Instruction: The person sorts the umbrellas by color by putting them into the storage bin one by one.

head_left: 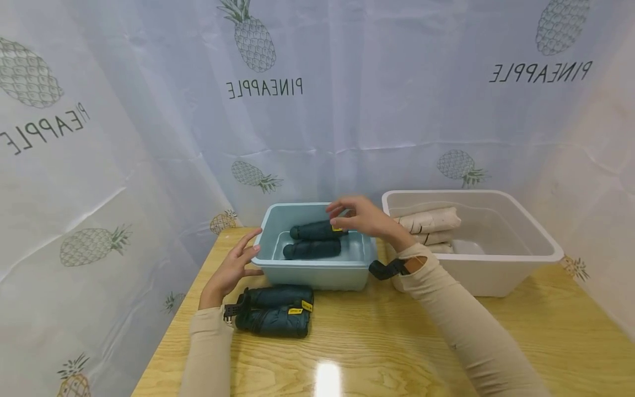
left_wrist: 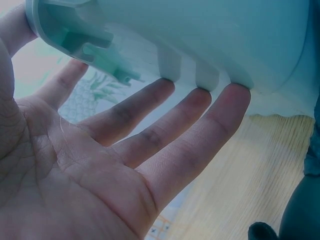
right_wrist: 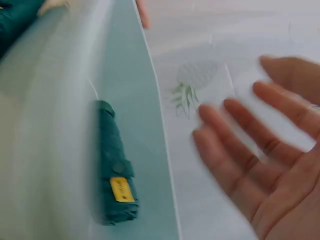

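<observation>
My left hand [head_left: 230,271] spreads its fingers against the left end of the blue-green bin [head_left: 317,264]; in the left wrist view the fingertips of that hand [left_wrist: 145,130] touch the bin's outer wall [left_wrist: 200,30]. Inside the bin lie two dark green rolled bundles, one at the back [head_left: 312,230] and one in front [head_left: 311,250]. Over the bin's right part is my right hand [head_left: 367,218], fingers loosely bent and holding nothing. The right wrist view shows this hand [right_wrist: 265,160] empty, beside the bin with a yellow-tagged bundle [right_wrist: 116,165] in it.
Two more dark bundles, one behind [head_left: 280,296] and one in front [head_left: 278,322], lie on the wooden table [head_left: 377,342] before the bin. A white bin [head_left: 496,275] at the right holds several beige rolled bundles [head_left: 436,220]. A pineapple-print curtain [head_left: 357,121] hangs behind.
</observation>
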Available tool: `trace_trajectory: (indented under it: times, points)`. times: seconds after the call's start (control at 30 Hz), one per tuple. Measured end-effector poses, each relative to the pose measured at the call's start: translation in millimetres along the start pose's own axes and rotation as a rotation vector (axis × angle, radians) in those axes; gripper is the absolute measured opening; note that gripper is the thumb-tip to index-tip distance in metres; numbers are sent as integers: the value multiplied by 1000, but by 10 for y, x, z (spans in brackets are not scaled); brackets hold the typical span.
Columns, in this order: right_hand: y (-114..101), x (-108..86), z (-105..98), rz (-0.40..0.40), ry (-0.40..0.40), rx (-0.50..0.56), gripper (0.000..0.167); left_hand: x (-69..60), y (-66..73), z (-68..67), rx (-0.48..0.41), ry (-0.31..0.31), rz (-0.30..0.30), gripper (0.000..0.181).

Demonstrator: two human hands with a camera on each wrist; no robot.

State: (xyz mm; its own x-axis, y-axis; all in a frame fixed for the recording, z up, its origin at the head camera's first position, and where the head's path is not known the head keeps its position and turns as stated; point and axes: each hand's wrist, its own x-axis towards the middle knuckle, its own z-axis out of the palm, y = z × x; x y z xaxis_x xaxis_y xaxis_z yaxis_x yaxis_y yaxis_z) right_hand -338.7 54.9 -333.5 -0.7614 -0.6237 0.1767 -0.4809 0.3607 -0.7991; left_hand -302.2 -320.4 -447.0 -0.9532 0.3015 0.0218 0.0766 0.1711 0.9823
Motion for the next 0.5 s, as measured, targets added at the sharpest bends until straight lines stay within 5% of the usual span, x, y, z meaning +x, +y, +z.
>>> trace_trajectory:
  times: [0.27,0.5]
  points:
    - [48,-425,451,-247,33,75,26,8,0,8,2,-2,5,60]
    - [48,-598,799,-272,-92,38,27,-13,2,-2,1,4,3,59]
